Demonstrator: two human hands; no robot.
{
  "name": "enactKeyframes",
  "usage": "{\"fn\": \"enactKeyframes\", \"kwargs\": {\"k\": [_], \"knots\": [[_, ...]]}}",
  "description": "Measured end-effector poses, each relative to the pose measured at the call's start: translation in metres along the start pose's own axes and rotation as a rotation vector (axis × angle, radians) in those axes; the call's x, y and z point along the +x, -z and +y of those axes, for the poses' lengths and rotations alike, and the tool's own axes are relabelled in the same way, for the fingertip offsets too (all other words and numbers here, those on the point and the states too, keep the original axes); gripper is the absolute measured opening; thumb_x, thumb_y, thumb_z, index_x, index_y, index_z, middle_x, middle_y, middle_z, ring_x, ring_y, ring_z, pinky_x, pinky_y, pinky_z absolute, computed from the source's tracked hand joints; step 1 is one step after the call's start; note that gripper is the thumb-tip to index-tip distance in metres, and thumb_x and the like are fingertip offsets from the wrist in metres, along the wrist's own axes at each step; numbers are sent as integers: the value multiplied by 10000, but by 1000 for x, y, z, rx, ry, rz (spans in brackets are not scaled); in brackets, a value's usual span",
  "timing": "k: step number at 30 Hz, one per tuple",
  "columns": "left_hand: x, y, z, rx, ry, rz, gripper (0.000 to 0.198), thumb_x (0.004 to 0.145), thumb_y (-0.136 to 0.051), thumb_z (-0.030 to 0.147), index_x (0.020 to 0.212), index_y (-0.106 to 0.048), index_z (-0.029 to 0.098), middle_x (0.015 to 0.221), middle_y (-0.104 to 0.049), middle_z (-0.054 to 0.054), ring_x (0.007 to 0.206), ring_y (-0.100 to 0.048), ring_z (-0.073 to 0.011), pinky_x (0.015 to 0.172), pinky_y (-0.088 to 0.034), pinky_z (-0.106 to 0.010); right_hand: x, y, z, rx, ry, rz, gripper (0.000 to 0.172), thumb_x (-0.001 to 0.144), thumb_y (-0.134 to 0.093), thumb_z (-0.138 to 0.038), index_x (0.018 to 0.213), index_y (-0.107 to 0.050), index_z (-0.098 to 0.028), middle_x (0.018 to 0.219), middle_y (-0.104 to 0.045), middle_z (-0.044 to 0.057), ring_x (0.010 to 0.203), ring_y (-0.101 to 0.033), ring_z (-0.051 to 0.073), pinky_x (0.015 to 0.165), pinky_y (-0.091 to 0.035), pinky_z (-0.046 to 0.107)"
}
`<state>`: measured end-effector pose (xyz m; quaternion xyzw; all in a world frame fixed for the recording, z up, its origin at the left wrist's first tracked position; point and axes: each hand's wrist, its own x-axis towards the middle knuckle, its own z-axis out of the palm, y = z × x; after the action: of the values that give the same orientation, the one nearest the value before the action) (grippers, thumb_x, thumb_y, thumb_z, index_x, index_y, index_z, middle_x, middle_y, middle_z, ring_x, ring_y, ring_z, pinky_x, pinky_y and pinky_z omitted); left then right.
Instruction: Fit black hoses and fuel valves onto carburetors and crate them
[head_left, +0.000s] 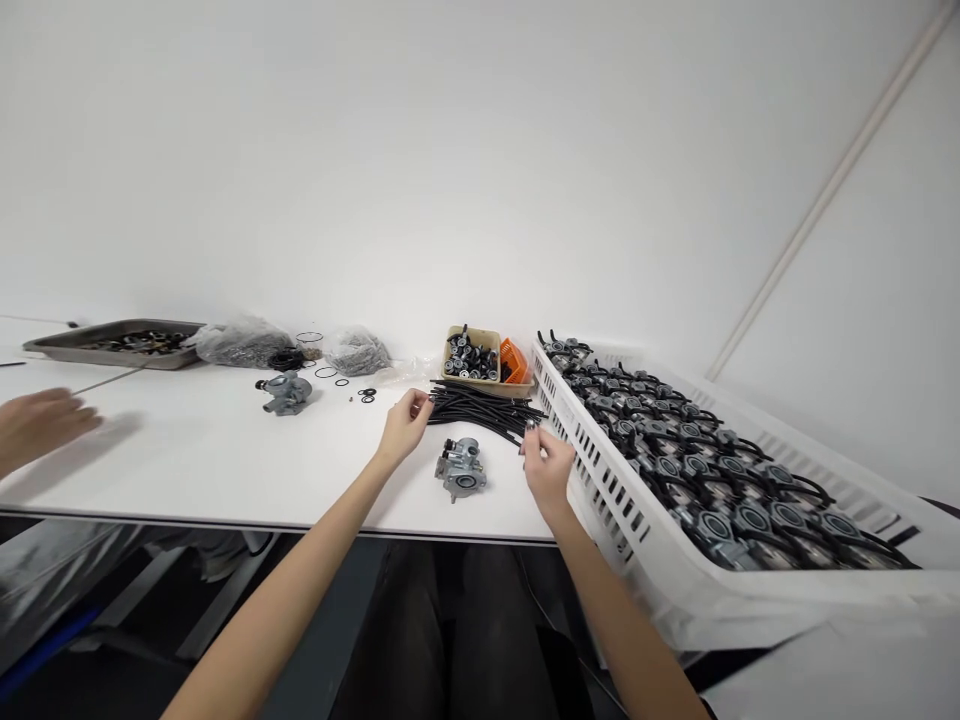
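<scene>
A carburetor (462, 470) sits on the white table between my two hands, touched by neither. Behind it lies a loose pile of thin black rubber hoses (480, 405). My left hand (406, 426) is closed in a pinch at the left end of the pile, its fingertips on a hose end. At the right end, my right hand (547, 466) is also closed in a pinch. Something small and shiny shows at its fingertips, too small to name. A second carburetor (285, 393) stands farther left on the table.
On the right, a white plastic crate (622, 480) holds rows of carburetors with hoses. Behind the pile are a yellow bin (471, 352) of small parts and an orange basket (513, 360). Bagged parts (244, 342), rings (367, 394) and a metal tray (75, 345) lie leftward. Another person's hand (45, 425) is far left.
</scene>
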<state>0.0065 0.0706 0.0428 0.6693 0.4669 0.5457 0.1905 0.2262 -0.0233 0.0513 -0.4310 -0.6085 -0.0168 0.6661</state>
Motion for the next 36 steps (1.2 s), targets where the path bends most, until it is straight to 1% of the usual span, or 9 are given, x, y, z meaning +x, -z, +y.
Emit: {"fn": "enactKeyframes", "kwargs": {"k": [4,8,12,15,20,22,25,28,36], "knots": [[16,-17,-9,18,-28,-2,240,848,-430,369,669,-452,211,569,-460,38,558,-443,-132,556,-355,-251,35,-41,22,-5,-204,51,451,888,-413,-380,475,-376,-203,429,-383,-35,437,-369,99,475,-298,244],[22,-25,-26,44,-33,-34,392,877,-360,420,562,-438,201,509,-447,29,525,-426,-128,542,-326,-254,49,-72,50,-72,-223,9,458,885,-364,-417,480,-386,-206,434,-384,-24,459,-350,110,488,-294,253],[18,-27,-45,72,-30,-91,499,861,-377,507,474,-415,195,439,-416,28,463,-394,-117,506,-299,-254,42,-89,74,-90,-209,-69,452,870,-377,-407,465,-391,-206,421,-399,-20,452,-312,107,482,-275,256],[14,-27,-54,106,-31,-133,539,841,-417,542,431,-396,194,409,-393,27,438,-375,-113,486,-275,-258,30,-95,84,-111,-202,-147,456,863,-395,-400,452,-392,-202,406,-394,-26,437,-285,100,480,-255,262],[9,-27,-53,173,-49,-109,449,858,-439,466,498,-426,198,491,-444,15,510,-403,-133,538,-291,-273,17,-97,90,-122,-198,-304,474,873,-410,-426,470,-487,-189,433,-493,-5,445,-373,104,504,-293,252],[8,-27,-52,180,-51,-72,338,876,-408,386,597,-472,205,591,-504,4,567,-448,-148,580,-328,-280,14,-96,91,-124,-204,-344,475,874,-412,-438,482,-509,-189,440,-514,0,448,-398,108,508,-302,249],[8,-26,-52,166,-50,-12,66,832,-445,257,840,-499,220,803,-559,-7,639,-509,-151,632,-392,-288,12,-95,90,-129,-224,-364,480,881,-390,-445,494,-521,-193,442,-528,7,447,-428,115,501,-311,246],[6,-26,-53,146,-58,26,209,766,-489,171,965,-456,224,955,-543,-22,652,-534,-136,639,-437,-291,11,-94,89,-126,-234,-377,475,877,-390,-443,501,-536,-194,458,-557,17,459,-470,123,507,-328,243],[4,-27,-50,101,-129,25,261,708,-512,93,935,-461,213,1038,-441,-25,626,-531,-88,671,-487,-288,10,-94,90,-111,-249,-394,463,872,-410,-451,507,-544,-198,462,-571,14,464,-504,130,523,-348,243]]}}
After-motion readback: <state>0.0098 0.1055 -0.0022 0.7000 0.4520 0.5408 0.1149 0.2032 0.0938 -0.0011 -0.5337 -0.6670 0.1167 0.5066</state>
